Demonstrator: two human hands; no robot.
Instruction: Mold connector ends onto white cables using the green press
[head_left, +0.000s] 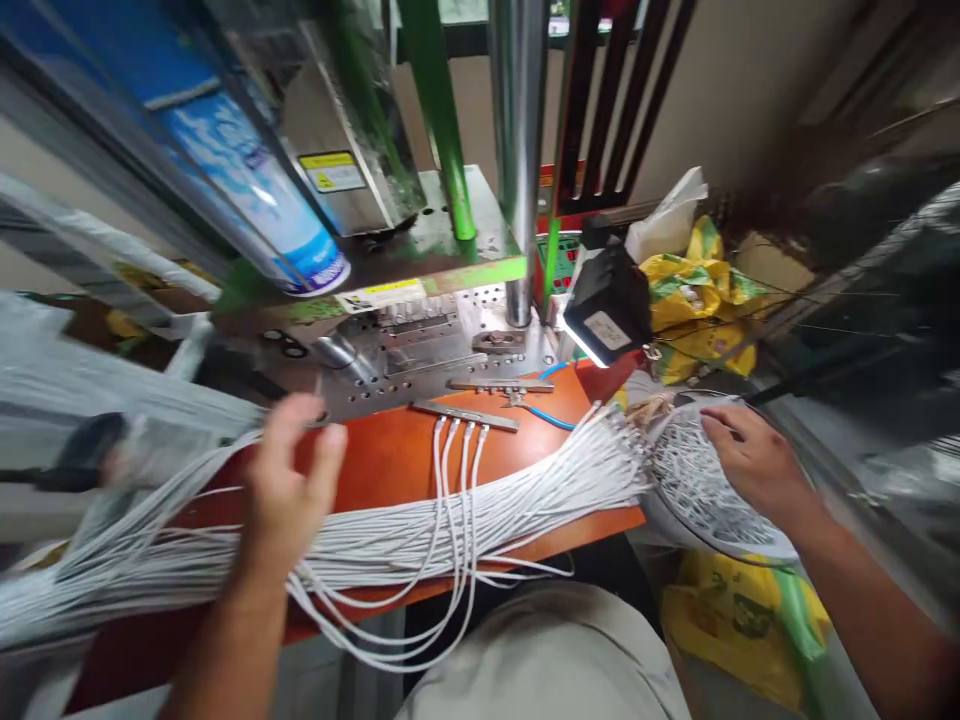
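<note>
My left hand (292, 480), slightly blurred, hovers over a long bundle of white cables (375, 540), thumb and fingers apart and nothing between them. My right hand (761, 465) is at a round container (784, 553) filled with small white pieces (694, 480). Its thumb and forefinger come together at the tips; whatever they may hold is too small to make out. Between the hands, a metal bar fixture (465, 416) lies on the orange-brown board (517, 460), with several white cable ends fitted along it. A second metal bar (499, 385) lies behind it, by blue-handled pliers (551, 415).
A machine with a green-edged plate (450, 275) and steel column (517, 150) stands ahead, above a perforated metal base (360, 400). A blue spray can (300, 240) is at upper left. A black lamp (611, 295) and yellow bags (701, 290) are at right.
</note>
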